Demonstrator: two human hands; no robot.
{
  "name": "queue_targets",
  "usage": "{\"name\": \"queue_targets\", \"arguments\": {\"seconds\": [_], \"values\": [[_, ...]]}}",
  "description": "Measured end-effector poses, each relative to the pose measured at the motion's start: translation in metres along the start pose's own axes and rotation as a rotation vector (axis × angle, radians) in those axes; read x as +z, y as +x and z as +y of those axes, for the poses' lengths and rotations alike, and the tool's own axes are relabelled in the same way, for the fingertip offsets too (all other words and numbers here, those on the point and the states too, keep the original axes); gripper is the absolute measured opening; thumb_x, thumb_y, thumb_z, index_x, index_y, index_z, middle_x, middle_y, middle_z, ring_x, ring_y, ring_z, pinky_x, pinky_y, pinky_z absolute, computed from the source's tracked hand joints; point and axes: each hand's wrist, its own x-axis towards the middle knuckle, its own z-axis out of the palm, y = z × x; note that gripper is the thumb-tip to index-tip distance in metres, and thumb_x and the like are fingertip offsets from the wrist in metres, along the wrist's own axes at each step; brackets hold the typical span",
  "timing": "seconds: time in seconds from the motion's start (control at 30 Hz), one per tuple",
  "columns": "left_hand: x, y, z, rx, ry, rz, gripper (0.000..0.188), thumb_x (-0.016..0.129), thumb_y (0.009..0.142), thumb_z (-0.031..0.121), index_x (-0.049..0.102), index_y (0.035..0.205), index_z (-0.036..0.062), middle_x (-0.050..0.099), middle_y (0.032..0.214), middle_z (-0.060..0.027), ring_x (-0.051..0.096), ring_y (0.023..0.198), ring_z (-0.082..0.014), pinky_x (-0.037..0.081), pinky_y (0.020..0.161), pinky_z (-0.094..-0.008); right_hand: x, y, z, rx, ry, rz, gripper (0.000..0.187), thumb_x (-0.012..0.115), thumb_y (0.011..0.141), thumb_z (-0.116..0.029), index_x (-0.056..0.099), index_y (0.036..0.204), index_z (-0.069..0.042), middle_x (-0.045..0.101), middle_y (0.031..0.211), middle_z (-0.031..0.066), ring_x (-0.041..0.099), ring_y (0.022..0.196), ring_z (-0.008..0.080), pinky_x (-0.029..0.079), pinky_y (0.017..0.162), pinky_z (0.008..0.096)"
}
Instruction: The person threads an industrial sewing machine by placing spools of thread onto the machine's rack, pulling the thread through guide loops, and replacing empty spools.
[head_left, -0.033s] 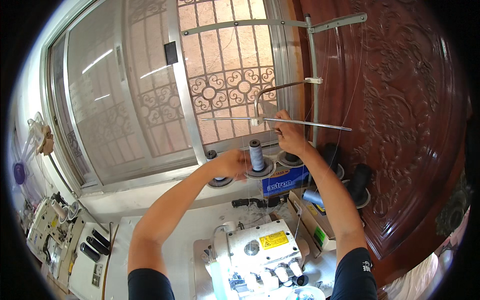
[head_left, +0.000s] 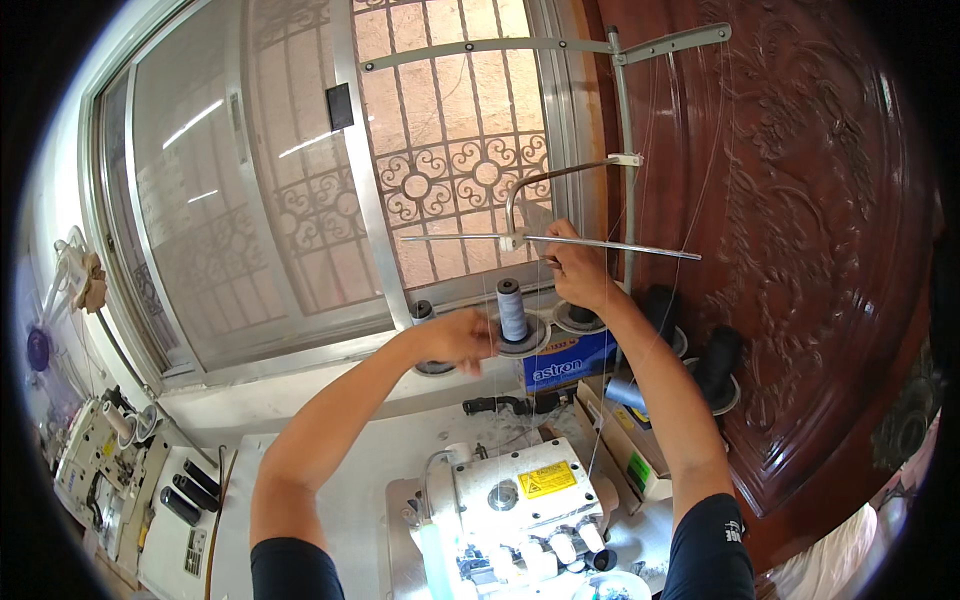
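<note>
My left hand (head_left: 462, 338) is beside a light blue-grey thread cone (head_left: 511, 312) on its round holder (head_left: 535, 343). Its fingers are slightly blurred but look apart, with nothing visible between them. Partly behind this hand stands another cone (head_left: 421, 312). Higher up, my right hand (head_left: 578, 265) is closed just under a thin metal rod (head_left: 620, 245), its fingertips pinched where a fine thread seems to pass. Threads run down to a white overlock sewing machine (head_left: 520, 485) with its lamp lit. Below my right hand sits a dark cone (head_left: 580, 312).
A bent thread-stand arm (head_left: 560, 175) joins the upright pole (head_left: 628, 200). Behind are a barred window (head_left: 450, 150) and a carved wooden panel (head_left: 800, 250). A blue box (head_left: 570, 365), an open carton (head_left: 620, 435) and dark cones (head_left: 718, 365) lie right. Another sewing machine (head_left: 105, 460) stands left.
My left hand has shifted slightly left and down, away from the thread cone, its fingers spreading a little. My right hand stays at the rod.
</note>
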Motion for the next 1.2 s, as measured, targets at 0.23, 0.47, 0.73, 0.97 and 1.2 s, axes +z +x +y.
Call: {"name": "queue_targets", "arguments": {"seconds": [0.23,0.47,0.73,0.97,1.2], "values": [[-0.009,0.001,0.029,0.068,0.229,-0.01,0.02,0.062,0.076,0.017,0.057,0.087,0.0009,0.059,0.077,-0.0067,0.061,0.072,-0.0138,0.048,0.061,-0.0247,-0.001,0.0,0.007,-0.026,-0.014,0.001,0.009,0.053,0.065,0.006,0.055,0.074,0.002,0.046,0.098,0.011,0.051,0.088,0.0304,0.04,0.069,0.0359],[0.013,0.082,0.015,0.456,-0.529,0.531,0.052,0.056,0.079,0.006,0.026,0.121,0.0024,0.055,0.083,-0.0125,0.057,0.08,-0.0168,0.045,0.065,-0.0261,-0.002,0.007,-0.01,-0.056,0.037,0.019,0.015,0.049,0.062,0.009,0.057,0.075,0.006,0.047,0.097,0.0125,0.052,0.087,0.0309,0.043,0.072,0.0376],[0.027,0.075,-0.006,0.366,-0.388,0.642,0.033,0.04,0.083,0.004,0.033,0.115,0.002,0.045,0.065,-0.0055,0.043,0.055,-0.0121,0.035,0.049,-0.0265,0.002,0.005,0.01,0.001,0.073,-0.001,0.017,0.051,0.068,0.004,0.059,0.083,0.0,0.053,0.089,0.014,0.055,0.082,0.032,0.044,0.07,0.0385],[0.029,0.026,0.005,0.45,0.059,0.718,0.017,0.042,0.078,-0.003,0.053,0.091,0.0001,0.044,0.058,-0.0093,0.042,0.051,-0.0114,0.037,0.048,-0.0268,0.005,0.003,0.0,0.07,-0.079,-0.026,0.014,0.053,0.072,-0.007,0.06,0.084,-0.005,0.061,0.079,0.0151,0.058,0.077,0.0326,0.045,0.067,0.0408],[0.037,0.019,0.004,0.544,0.196,0.782,0.021,0.044,0.072,-0.005,0.057,0.089,-0.0005,0.051,0.06,-0.0179,0.05,0.051,-0.0234,0.041,0.05,-0.032,0.021,0.009,-0.015,0.077,-0.327,-0.023,0.013,0.058,0.06,-0.008,0.058,0.073,-0.003,0.059,0.07,0.0191,0.059,0.068,0.0336,0.046,0.06,0.0431]]}}
